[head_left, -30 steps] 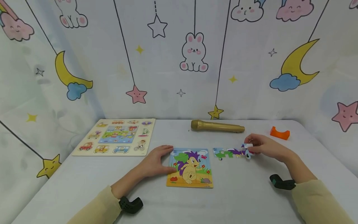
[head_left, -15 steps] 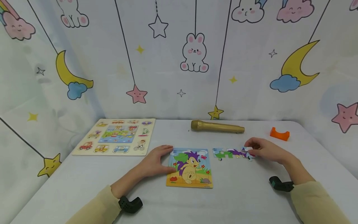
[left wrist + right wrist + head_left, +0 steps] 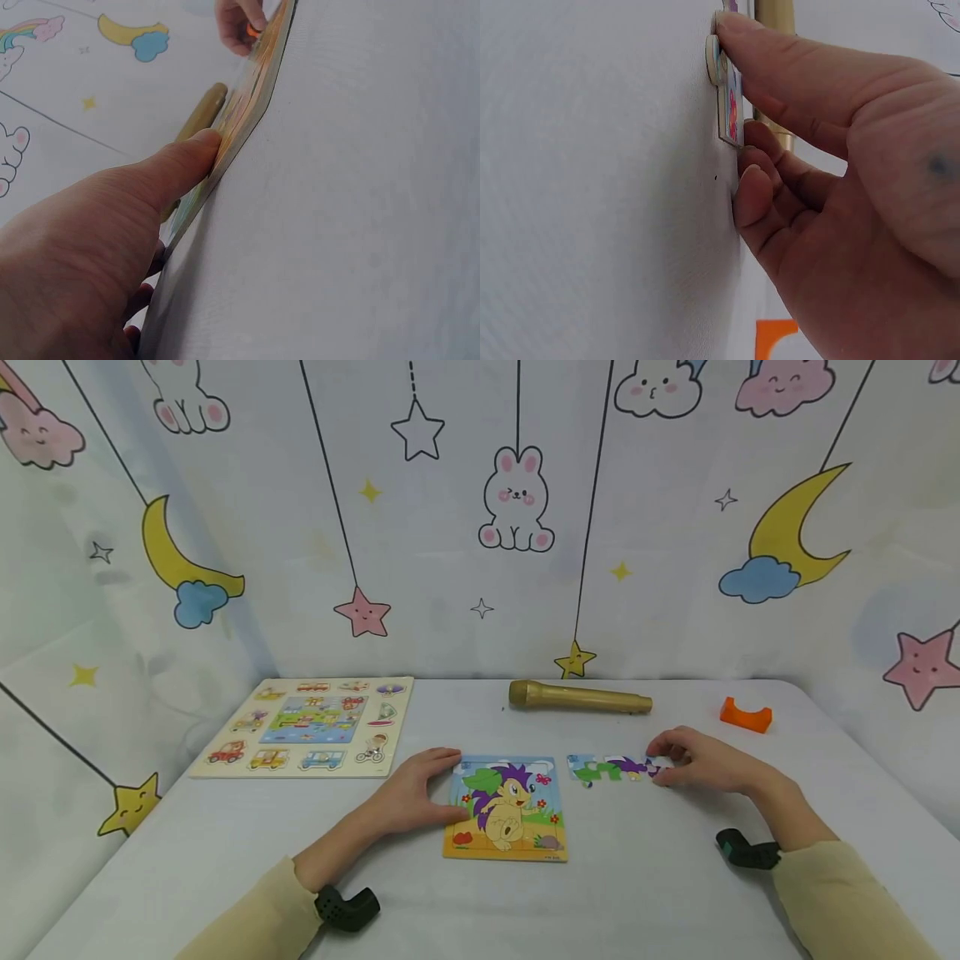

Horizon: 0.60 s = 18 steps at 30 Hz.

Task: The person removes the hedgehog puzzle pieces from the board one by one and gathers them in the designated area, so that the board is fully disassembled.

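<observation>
A square hedgehog jigsaw puzzle (image 3: 505, 810) lies in its board at the middle of the table. My left hand (image 3: 420, 793) holds the board's left side, with the thumb (image 3: 184, 161) on its face and the fingers at the edge. To the right, a short row of joined jigsaw pieces (image 3: 607, 768) shows green, blue and purple. At the row's right end, my right hand (image 3: 708, 760) pinches a jigsaw piece (image 3: 731, 109) between thumb and fingers, close over the table. The fingers hide part of this piece in the head view.
At the back left lies a vehicle puzzle board (image 3: 300, 727). A gold microphone-shaped object (image 3: 581, 697) lies along the back, and an orange piece with a curved notch (image 3: 746, 717) stands at the back right. The patterned cloth wall (image 3: 420, 543) closes off the far side.
My right hand has shifted slightly left, bringing its jigsaw piece from a raised, tilted position down against the end of the row. The left hand stays on the board.
</observation>
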Tool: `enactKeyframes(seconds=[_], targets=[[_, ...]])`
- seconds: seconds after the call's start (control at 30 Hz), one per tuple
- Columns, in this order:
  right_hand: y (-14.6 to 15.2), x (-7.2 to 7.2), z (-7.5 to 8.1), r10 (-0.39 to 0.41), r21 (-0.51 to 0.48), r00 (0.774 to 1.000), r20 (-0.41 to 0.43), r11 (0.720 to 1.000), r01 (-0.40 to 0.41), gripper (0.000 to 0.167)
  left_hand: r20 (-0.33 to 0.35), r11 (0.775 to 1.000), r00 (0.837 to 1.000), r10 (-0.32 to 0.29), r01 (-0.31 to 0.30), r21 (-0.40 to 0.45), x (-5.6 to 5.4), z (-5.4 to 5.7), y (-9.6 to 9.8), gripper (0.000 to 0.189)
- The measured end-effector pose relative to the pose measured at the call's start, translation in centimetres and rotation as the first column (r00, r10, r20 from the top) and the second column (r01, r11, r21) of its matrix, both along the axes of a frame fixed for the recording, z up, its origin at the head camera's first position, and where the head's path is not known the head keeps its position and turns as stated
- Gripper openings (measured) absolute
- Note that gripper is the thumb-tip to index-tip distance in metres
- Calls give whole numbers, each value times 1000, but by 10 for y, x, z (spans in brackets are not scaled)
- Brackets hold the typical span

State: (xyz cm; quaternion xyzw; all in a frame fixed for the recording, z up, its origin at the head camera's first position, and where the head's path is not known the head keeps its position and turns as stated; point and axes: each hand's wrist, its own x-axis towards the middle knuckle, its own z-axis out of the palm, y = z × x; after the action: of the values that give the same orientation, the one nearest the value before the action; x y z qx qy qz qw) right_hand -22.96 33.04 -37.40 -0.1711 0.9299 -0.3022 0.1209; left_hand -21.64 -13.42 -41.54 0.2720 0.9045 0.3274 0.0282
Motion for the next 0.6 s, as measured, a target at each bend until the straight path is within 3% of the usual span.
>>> enactKeyframes(seconds=[0.6], targets=[[-2, -3, -3, -13, 20, 999, -36, 1000, 14, 40, 1, 1000, 1000, 2, -2, 2, 1, 2, 1, 87]])
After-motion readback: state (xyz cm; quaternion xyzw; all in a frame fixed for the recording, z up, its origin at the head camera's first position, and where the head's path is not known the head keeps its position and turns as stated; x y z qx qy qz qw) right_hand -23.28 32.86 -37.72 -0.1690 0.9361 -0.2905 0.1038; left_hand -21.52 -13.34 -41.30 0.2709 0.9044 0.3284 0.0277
